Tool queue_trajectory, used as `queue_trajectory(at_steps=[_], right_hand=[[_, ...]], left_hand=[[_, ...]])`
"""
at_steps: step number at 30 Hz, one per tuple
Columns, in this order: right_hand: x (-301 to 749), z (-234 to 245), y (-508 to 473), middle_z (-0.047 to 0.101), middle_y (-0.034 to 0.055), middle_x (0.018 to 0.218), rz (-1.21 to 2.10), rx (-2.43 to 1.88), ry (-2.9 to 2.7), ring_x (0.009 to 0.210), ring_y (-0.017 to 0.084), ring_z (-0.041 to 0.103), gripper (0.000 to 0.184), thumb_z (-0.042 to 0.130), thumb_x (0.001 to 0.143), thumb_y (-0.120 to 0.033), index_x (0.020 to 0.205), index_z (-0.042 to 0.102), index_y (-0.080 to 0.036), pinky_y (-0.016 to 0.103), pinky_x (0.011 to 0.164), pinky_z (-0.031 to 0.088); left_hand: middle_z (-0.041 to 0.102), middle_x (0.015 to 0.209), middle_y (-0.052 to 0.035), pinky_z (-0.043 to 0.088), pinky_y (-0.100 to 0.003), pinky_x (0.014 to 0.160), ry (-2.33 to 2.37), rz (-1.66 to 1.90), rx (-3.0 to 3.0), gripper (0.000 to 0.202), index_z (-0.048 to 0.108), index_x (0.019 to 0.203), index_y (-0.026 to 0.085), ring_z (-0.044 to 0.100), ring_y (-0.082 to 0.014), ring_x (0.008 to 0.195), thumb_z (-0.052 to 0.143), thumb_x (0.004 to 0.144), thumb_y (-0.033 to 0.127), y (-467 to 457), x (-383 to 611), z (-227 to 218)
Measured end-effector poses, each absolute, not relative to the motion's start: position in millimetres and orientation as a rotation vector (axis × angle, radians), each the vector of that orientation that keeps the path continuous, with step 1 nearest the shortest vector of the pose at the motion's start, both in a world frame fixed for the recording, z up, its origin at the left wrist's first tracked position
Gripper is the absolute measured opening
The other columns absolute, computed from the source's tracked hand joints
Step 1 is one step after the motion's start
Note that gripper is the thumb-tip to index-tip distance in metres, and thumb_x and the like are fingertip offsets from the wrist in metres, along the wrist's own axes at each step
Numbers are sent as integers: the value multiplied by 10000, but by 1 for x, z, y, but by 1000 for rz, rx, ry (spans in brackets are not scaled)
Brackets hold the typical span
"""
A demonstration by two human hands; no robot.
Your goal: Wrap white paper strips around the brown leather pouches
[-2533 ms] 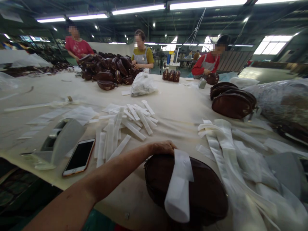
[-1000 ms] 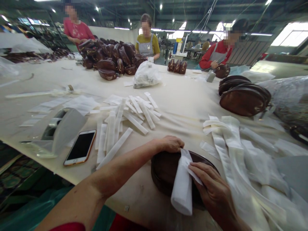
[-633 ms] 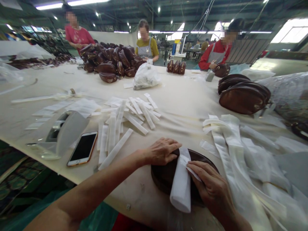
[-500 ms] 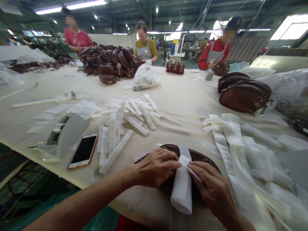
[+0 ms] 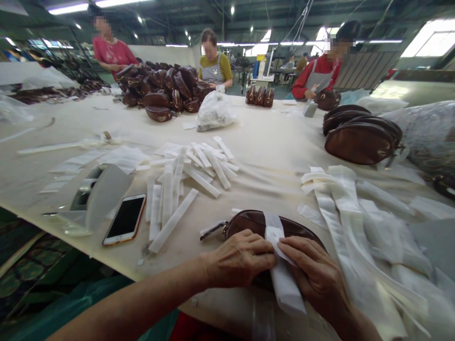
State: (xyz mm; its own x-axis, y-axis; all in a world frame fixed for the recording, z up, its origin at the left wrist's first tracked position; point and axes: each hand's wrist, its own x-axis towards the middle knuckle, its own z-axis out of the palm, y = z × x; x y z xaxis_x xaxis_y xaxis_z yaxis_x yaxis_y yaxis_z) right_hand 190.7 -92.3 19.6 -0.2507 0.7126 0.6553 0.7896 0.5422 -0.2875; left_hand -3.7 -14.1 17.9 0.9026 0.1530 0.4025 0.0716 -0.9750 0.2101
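Close in front of me lies a dark brown leather bag (image 5: 245, 221) with a zip pull sticking out at its left end. Across its middle runs a white wrapping strip (image 5: 287, 284), whose loose lower end is rolled into a tube. My left hand (image 5: 243, 259) is closed, its curled fingers pinching the strip's left edge over the bag. From the other side my right hand (image 5: 316, 267) grips the strip's right edge, fingers on top; its thumb is hidden. Both hands nearly meet at the strip and cover part of the bag.
A phone (image 5: 125, 219), a tape dispenser (image 5: 110, 189) and loose white strips (image 5: 174, 220) lie to the left. Long white wrapping (image 5: 350, 222) covers the right side. Brown bags (image 5: 362, 139) are stacked beyond it. Across the table are a bag heap (image 5: 163, 90) and three people.
My left hand has moved slightly down and right, uncovering the bag's left end and zip pull. The strip's rolled lower end has swung to the right.
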Motion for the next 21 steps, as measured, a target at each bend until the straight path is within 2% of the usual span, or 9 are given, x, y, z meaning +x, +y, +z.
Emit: queue_trajectory(at_steps=[7, 21], right_hand=[[191, 21, -94, 698, 74, 862, -128, -1101, -2060, 833, 171, 640, 290, 483, 775, -17, 959, 655, -161, 302, 711, 552], [192, 22, -97, 691, 92, 874, 8, -1004, -2120, 834, 180, 625, 253, 474, 800, -63, 974, 640, -143, 316, 706, 543]], left_hand=[[622, 985, -46, 415, -276, 741, 187, 729, 2839, 160, 580, 923, 152, 569, -137, 837, 424, 894, 130, -14, -5, 13], [620, 894, -42, 404, -274, 698, 201, 720, 2813, 186, 554, 810, 150, 563, -134, 783, 388, 880, 104, -15, -4, 13]])
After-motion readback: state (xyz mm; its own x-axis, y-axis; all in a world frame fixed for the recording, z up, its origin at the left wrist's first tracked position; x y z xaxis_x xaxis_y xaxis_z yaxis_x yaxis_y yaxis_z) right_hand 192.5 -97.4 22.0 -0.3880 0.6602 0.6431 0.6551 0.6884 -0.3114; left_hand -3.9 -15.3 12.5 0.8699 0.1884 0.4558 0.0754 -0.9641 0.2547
